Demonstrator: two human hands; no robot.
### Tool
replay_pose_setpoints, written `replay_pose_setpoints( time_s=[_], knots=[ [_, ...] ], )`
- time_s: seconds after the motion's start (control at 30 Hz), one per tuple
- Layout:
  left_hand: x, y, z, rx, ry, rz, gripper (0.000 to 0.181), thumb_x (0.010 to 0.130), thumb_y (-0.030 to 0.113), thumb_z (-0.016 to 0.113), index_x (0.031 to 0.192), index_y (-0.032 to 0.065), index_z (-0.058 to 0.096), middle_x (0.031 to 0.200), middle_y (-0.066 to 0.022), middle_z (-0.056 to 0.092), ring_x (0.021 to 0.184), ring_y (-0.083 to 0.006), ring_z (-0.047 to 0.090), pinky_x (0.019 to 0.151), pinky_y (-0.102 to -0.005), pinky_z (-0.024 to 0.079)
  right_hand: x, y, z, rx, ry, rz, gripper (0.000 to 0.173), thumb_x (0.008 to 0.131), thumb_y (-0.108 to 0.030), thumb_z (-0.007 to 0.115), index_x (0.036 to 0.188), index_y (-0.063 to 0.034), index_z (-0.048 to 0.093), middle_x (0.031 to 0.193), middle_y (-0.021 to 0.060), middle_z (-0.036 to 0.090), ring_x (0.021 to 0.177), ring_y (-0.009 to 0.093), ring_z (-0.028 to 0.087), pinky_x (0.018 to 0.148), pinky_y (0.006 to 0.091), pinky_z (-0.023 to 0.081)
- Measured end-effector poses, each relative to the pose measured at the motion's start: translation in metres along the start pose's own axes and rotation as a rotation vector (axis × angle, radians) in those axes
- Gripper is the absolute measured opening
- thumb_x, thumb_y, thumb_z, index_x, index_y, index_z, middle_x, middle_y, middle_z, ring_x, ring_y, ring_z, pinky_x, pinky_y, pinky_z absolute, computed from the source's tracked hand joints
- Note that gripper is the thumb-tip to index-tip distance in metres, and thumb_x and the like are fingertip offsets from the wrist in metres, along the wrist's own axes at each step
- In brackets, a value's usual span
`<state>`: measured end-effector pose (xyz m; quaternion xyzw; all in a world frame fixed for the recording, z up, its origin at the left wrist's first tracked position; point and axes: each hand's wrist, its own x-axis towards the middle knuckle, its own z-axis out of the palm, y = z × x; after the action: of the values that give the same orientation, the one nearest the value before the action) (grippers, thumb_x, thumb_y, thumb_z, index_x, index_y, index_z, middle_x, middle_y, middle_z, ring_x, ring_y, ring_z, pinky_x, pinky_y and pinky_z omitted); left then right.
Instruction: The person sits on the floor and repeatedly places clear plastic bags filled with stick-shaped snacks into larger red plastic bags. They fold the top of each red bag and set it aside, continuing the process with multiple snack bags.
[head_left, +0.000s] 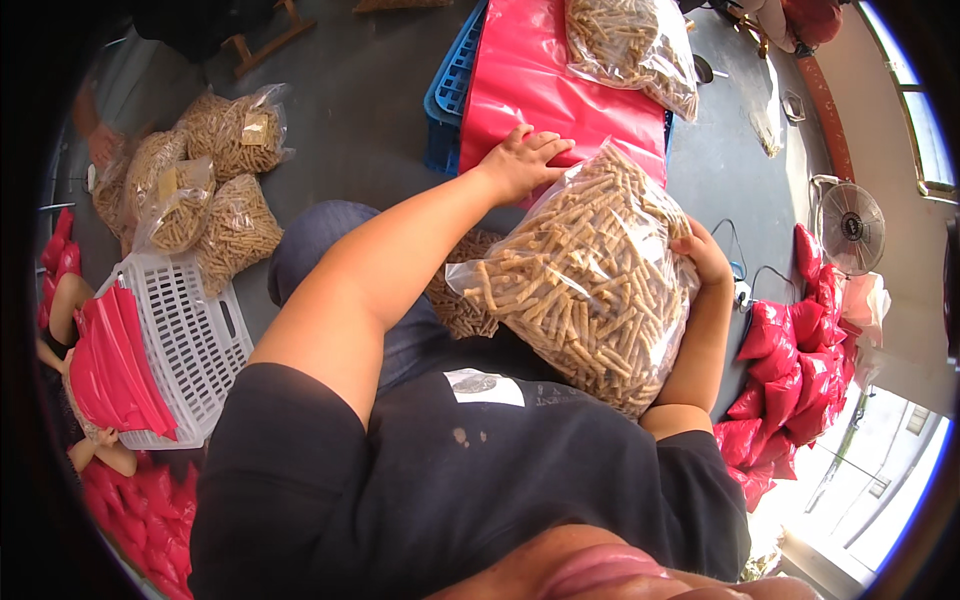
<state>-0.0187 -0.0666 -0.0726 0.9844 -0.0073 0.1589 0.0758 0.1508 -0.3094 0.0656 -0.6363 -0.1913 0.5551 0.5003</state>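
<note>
A large clear plastic bag (592, 292) packed with short, twisted brown sticks of food leans against my chest, tilted. My right hand (703, 251) grips its right side, thumb over the film. My left hand (527, 163) lies with fingers spread on red plastic sheeting (517, 82), just beyond the bag's upper edge; I see nothing held in it. The sheeting covers a blue plastic crate (442, 139). At the far end of the sheeting rests another clear bag of sticks (634, 45). Below my left forearm, more bagged sticks (465, 300) show partly, the rest hidden.
Several filled clear bags (240, 217) are heaped on the grey floor at left, a person's hand (103, 142) beside them. Near another person stands a white plastic crate (187, 330) with red plastic bags (120, 360). Filled red bags (787, 375) and a fan (851, 225) are at right.
</note>
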Motion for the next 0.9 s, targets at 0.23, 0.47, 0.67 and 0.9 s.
replay_pose_setpoints(
  time_s=[0.23,0.47,0.67,0.9],
  knots=[
    [0.006,-0.022,-0.020,-0.275,0.009,-0.184,0.067,0.057,0.018,0.078,0.119,0.0203,0.054,0.133,-0.0061,0.037,0.124,-0.0259,0.033,0.104,-0.0428,0.023,-0.036,-0.023,0.039,-1.274,0.556,0.095,0.040,0.075,-0.022,0.043,0.106,0.0000,0.055,0.103,0.0167,0.059,0.097,0.029,0.056,0.084,0.0344,0.042],
    [0.010,-0.017,-0.017,0.010,-0.112,-0.256,0.074,0.069,0.042,0.069,0.133,0.0197,0.039,0.141,-0.0075,0.029,0.131,-0.0246,0.025,0.107,-0.0466,0.015,-0.016,0.001,0.038,-1.253,0.605,0.002,0.047,0.085,-0.044,0.041,0.085,-0.0004,0.059,0.086,0.0196,0.060,0.087,0.036,0.056,0.075,0.0398,0.042],
    [0.024,-0.023,-0.022,-0.019,-0.140,-0.329,0.075,0.072,0.051,0.064,0.133,0.0169,0.037,0.142,-0.0096,0.027,0.132,-0.0240,0.023,0.107,-0.0478,0.014,0.002,0.023,0.018,-1.022,0.621,-0.137,0.045,0.085,-0.042,0.045,0.082,0.0003,0.060,0.082,0.0196,0.061,0.082,0.034,0.057,0.072,0.0384,0.043],
    [0.041,-0.011,-0.048,-0.126,-0.119,-0.196,0.051,0.071,0.028,0.069,0.119,0.0236,0.054,0.129,-0.0024,0.042,0.123,-0.0222,0.034,0.101,-0.0466,0.025,0.012,0.025,0.015,-1.027,0.562,-0.276,0.041,0.083,-0.039,0.051,0.072,0.0009,0.054,0.071,0.0189,0.057,0.069,0.034,0.053,0.062,0.0399,0.040]
  ],
)
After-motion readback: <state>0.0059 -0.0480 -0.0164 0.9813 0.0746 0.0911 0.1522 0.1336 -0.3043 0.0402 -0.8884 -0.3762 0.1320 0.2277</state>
